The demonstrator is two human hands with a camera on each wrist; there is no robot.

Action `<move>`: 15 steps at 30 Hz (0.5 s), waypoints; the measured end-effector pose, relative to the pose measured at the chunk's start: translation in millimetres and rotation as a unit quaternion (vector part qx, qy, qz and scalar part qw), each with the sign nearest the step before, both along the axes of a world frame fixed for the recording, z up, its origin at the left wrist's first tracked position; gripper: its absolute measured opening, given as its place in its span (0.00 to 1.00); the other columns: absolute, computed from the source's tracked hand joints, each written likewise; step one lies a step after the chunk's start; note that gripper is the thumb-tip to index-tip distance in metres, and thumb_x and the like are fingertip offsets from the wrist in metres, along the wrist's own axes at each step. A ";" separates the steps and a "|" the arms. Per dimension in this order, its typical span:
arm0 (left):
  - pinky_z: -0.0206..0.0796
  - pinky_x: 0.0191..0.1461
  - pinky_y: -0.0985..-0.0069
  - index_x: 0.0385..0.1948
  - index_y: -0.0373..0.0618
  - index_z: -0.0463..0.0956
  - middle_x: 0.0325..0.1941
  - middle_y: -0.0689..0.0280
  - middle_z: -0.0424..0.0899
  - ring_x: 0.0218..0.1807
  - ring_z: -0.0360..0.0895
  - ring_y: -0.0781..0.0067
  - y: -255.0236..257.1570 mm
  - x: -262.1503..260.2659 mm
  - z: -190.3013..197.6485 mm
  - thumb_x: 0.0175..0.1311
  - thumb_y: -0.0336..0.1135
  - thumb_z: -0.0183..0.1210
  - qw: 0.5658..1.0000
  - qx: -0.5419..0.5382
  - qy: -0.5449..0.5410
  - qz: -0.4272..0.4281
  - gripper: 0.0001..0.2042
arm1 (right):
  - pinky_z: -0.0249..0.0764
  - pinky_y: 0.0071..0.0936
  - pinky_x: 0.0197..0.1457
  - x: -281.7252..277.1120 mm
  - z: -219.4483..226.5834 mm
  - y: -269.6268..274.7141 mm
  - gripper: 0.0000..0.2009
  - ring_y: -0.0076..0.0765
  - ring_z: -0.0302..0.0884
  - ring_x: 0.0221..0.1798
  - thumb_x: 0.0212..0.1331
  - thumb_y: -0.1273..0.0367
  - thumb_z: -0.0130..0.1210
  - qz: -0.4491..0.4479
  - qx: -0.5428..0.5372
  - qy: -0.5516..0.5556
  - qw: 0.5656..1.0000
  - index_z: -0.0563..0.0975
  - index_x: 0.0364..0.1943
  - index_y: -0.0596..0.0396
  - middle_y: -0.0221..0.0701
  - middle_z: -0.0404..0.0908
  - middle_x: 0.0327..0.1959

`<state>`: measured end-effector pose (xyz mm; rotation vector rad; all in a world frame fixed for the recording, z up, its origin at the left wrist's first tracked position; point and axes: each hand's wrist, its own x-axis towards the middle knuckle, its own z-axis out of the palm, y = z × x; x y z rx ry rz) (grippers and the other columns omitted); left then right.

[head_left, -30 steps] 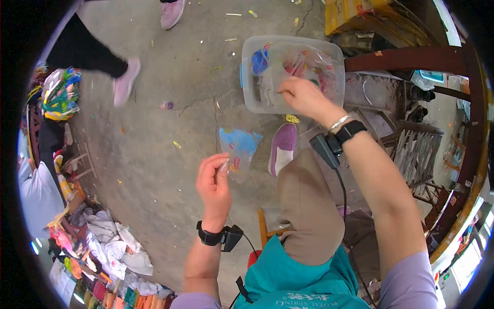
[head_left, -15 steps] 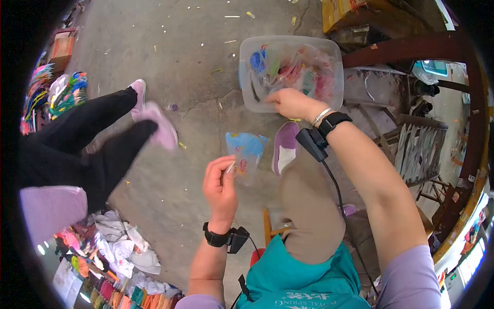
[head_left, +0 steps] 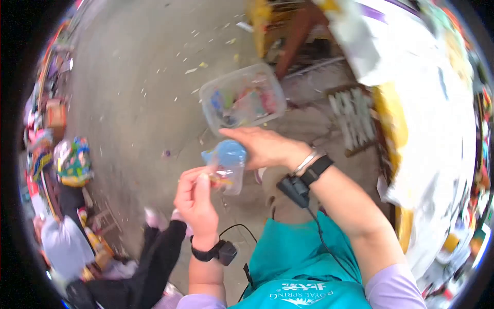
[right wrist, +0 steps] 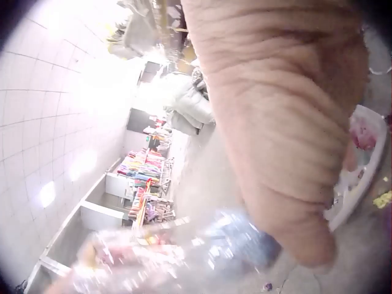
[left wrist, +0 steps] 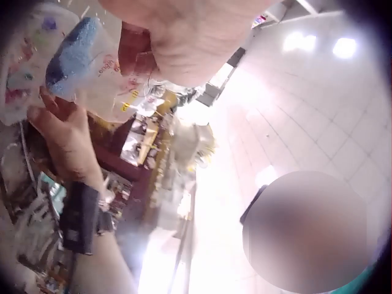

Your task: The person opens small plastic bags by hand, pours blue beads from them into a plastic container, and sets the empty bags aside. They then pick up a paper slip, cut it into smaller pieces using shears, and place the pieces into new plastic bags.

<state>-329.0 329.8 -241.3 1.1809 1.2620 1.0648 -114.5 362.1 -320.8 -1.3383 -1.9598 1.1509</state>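
Observation:
A small clear plastic bag (head_left: 232, 180) with red and yellow print hangs from my left hand (head_left: 199, 203), whose thumb and fingertips pinch its edge. Fluffy-looking blue material (left wrist: 73, 55) fills one end of the bag. My right hand (head_left: 267, 148) is right beside that blue end, fingers extended and pointing left in the head view. In the left wrist view the right hand's fingers (left wrist: 52, 113) overlap the bag's lower edge. The right wrist view shows the bag blurred below the large palm (right wrist: 275, 122).
A translucent plastic tub (head_left: 207, 110) with colourful bagged pieces stands on the floor ahead. To its right are a slatted seat (head_left: 352, 118) and a white-covered surface (head_left: 427, 175). Another person's dark-trousered legs (head_left: 152, 262) are at lower left. Small scraps litter the floor.
My right hand has come back from the tub to the bag in my left hand. The head view has turned, and the other person has moved to the lower left.

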 end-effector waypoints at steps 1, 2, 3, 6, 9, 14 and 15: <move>0.74 0.49 0.76 0.40 0.35 0.80 0.43 0.63 0.83 0.45 0.81 0.75 -2.9 4.6 17.1 0.73 0.28 0.56 0.999 0.010 -0.034 -0.005 0.06 | 0.71 0.42 0.70 -0.6 17.0 -12.0 0.43 0.53 0.74 0.67 0.47 0.66 0.73 -0.040 -0.011 0.035 0.999 0.66 0.72 0.49 0.45 0.76 0.65; 0.74 0.49 0.75 0.40 0.35 0.79 0.42 0.62 0.83 0.46 0.81 0.74 -7.8 8.1 36.2 0.72 0.27 0.55 0.997 0.019 -0.070 -0.010 0.06 | 0.73 0.42 0.68 -1.4 38.0 -27.9 0.41 0.52 0.75 0.66 0.47 0.65 0.73 -0.080 -0.019 0.070 0.994 0.69 0.70 0.49 0.44 0.77 0.63; 0.74 0.49 0.75 0.38 0.35 0.79 0.42 0.61 0.82 0.45 0.81 0.73 -10.3 13.3 55.0 0.71 0.27 0.55 0.994 0.040 -0.093 -0.029 0.05 | 0.75 0.41 0.66 -3.1 58.5 -41.8 0.39 0.51 0.77 0.64 0.47 0.65 0.73 -0.110 -0.024 0.073 0.991 0.70 0.68 0.50 0.43 0.79 0.61; 0.74 0.48 0.75 0.34 0.35 0.77 0.41 0.58 0.81 0.43 0.80 0.71 -38.6 14.8 105.1 0.68 0.25 0.53 0.987 0.073 -0.120 -0.072 0.05 | 0.78 0.42 0.60 -16.3 95.8 -99.0 0.34 0.51 0.81 0.58 0.47 0.67 0.71 -0.172 0.044 0.100 0.979 0.73 0.64 0.47 0.41 0.82 0.55; 0.65 0.29 0.82 0.33 0.35 0.77 0.43 0.56 0.82 0.30 0.74 0.80 -71.8 16.7 121.9 0.66 0.24 0.52 0.980 0.071 -0.113 -0.149 0.05 | 0.79 0.45 0.56 -21.0 130.3 -157.3 0.32 0.53 0.82 0.55 0.47 0.70 0.69 -0.202 0.053 0.130 0.969 0.74 0.62 0.46 0.40 0.82 0.52; 0.72 0.41 0.78 0.35 0.34 0.78 0.45 0.55 0.82 0.40 0.79 0.73 -134.2 11.0 112.1 0.65 0.21 0.52 0.965 0.011 -0.080 -0.250 0.05 | 0.79 0.41 0.56 -13.9 129.3 -241.1 0.25 0.51 0.82 0.55 0.53 0.71 0.67 -0.186 -0.014 0.142 0.972 0.77 0.58 0.51 0.39 0.83 0.54; 0.72 0.44 0.75 0.36 0.34 0.78 0.46 0.54 0.82 0.41 0.79 0.71 -141.8 14.4 116.4 0.68 0.27 0.52 0.957 0.001 -0.068 -0.282 0.07 | 0.79 0.40 0.57 -8.1 132.6 -255.6 0.24 0.50 0.82 0.55 0.54 0.71 0.67 -0.195 -0.028 0.148 0.969 0.77 0.57 0.51 0.39 0.83 0.53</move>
